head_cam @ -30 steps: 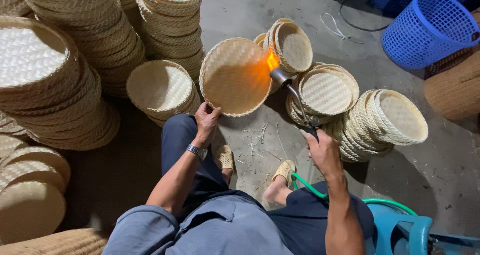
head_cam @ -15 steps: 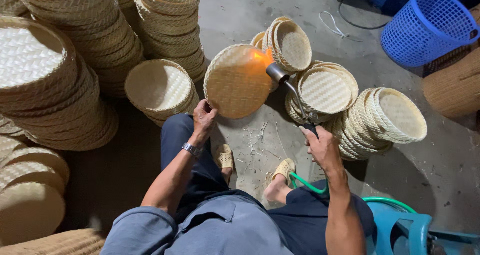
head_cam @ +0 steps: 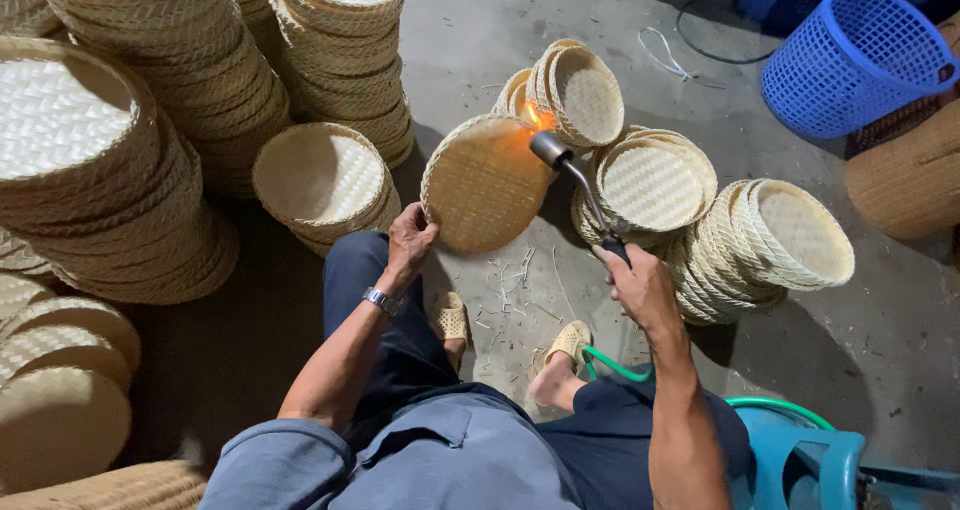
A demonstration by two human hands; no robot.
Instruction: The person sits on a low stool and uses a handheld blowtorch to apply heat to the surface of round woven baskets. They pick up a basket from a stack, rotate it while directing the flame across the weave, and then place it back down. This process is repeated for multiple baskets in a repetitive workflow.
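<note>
Seated worker's left hand [head_cam: 412, 238] grips a round woven bamboo tray [head_cam: 485, 185], tilted upright on the concrete floor [head_cam: 880, 340] w/ underside out; right hand [head_cam: 640, 288] clenches gas torch [head_cam: 572, 175], flame licking tray's rim.

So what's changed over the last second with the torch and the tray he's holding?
The gas torch in the right hand has swept its flame from the right side of the round woven tray up to its upper right rim. The left hand keeps its grip on the tray's lower left edge, tray still on edge. The basket stacks and blue basket have not moved.
</note>
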